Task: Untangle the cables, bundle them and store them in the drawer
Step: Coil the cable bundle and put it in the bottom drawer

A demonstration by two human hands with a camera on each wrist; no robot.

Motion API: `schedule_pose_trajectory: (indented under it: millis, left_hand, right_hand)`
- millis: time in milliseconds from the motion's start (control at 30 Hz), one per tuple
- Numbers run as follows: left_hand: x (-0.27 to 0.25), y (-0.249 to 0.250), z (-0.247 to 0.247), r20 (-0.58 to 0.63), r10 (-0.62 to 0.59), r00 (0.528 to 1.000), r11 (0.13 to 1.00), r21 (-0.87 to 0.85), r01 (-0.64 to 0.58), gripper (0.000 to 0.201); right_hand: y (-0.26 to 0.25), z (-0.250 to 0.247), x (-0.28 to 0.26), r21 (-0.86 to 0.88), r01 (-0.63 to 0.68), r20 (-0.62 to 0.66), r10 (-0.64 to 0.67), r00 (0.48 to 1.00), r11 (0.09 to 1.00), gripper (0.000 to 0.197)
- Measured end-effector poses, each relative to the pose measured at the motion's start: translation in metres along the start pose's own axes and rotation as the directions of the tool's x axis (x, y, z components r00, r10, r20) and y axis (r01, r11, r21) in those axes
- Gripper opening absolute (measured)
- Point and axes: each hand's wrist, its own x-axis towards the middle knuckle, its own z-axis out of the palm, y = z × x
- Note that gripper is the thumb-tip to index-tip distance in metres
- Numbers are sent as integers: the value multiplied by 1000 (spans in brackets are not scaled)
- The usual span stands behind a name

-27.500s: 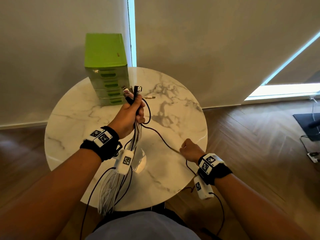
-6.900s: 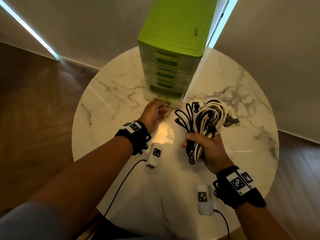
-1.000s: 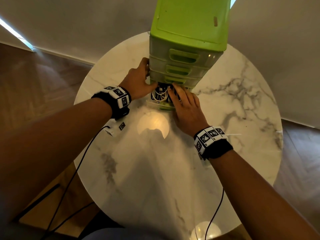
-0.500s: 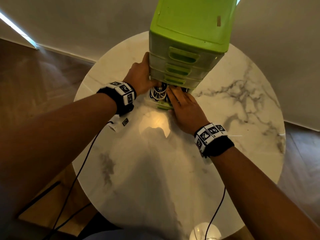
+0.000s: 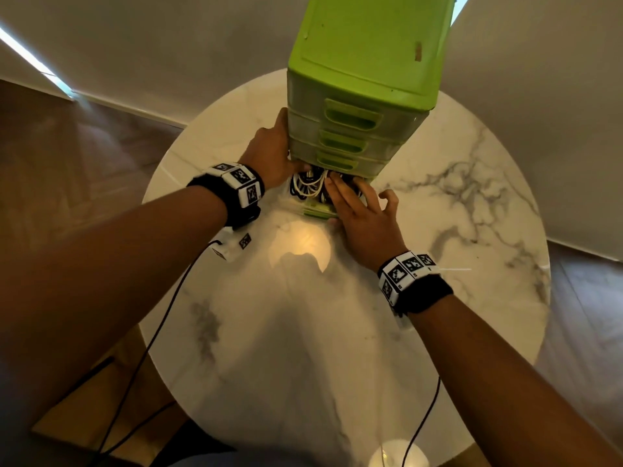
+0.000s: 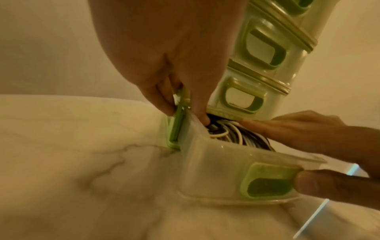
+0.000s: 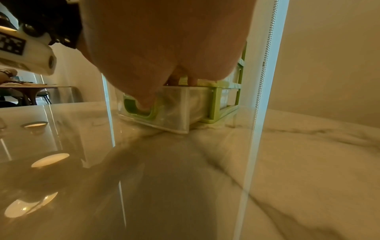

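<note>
Right hand (image 5: 364,217) grip: fingers flat on cable bundle (image 5: 308,188) in the open bottom drawer (image 6: 216,170), thumb at its handle. Left hand (image 5: 269,153) pinches the drawer unit (image 5: 367,55) frame beside it. Best bet: tuck loops below the rim w/ flat fingers, then slide shut.
</note>
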Motion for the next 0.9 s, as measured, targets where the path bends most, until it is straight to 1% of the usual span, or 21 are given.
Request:
schedule_pose_trajectory:
  millis: [100,133,200,267,300,333,367,400,433,467,500,533,567,600,633,733,833,900]
  left_hand:
    - [-1,-4,-9,112,42,993,999,-9,-41,87]
    - [-2,-4,-12,152,52,987,999,-12,-51,92]
    - [-6,-5,-16,243,38,969,999,-11,-37,111]
    - [-9,-8,-16,324,38,945,999,-2,-40,133]
    - [-9,-8,-16,355,38,934,999,12,-45,140]
    - [-10,-9,-15,374,39,927,998,27,-53,143]
    - [-11,-9,-16,382,33,923,998,43,-53,145]
    - [-13,-8,-16,386,30,922,997,48,-53,145]
    - [-13,-7,-17,380,24,925,998,51,-46,143]
    - [-13,-7,-16,368,23,930,998,47,-43,140]
    - [-14,-7,-16,357,24,934,998,44,-42,136]
    - [-14,-7,-16,349,26,937,998,39,-43,133]
    - [-14,-7,-16,341,30,940,998,39,-45,131]
    - [-13,-7,-17,332,32,943,998,39,-47,129]
    - [-12,-8,-17,318,27,948,998,41,-43,126]
    - [-10,-8,-11,233,29,972,997,60,-44,109]
    - [-5,-9,-2,122,17,992,998,56,-24,91]
    - [0,-12,3,62,40,997,997,69,-44,78]
  right_hand:
    - [-7,0,2,-5,-34,29,34,999,999,64]
    - [-8,-1,2,-7,-55,28,55,998,998,64]
    - [-8,-3,0,-4,-85,29,85,996,996,64]
    - [-2,-6,-2,22,-63,16,63,998,998,67]
    - [3,-9,-3,54,-67,-5,67,998,996,68]
    - [12,-9,-5,109,-109,-28,112,993,988,70]
    - [20,-9,-6,189,-183,-52,196,979,965,74]
    - [30,-8,-8,294,-279,-51,306,951,914,85]
    - [38,-8,-8,418,-359,-9,400,917,835,101]
    - [44,-9,-6,541,-412,74,446,892,734,117]
    - [47,-11,-2,652,-433,169,436,884,623,128]
    - [49,-12,4,729,-434,251,383,889,529,132]
    - [50,-14,10,766,-426,300,319,899,481,128]
    - [50,-14,16,769,-429,328,284,901,474,119]
    - [50,-14,20,753,-451,343,299,890,479,111]
    - [53,-11,28,684,-539,326,454,829,492,87]
    - [55,-9,39,648,-554,262,529,807,523,65]
    - [57,-7,46,647,-549,208,570,795,530,57]
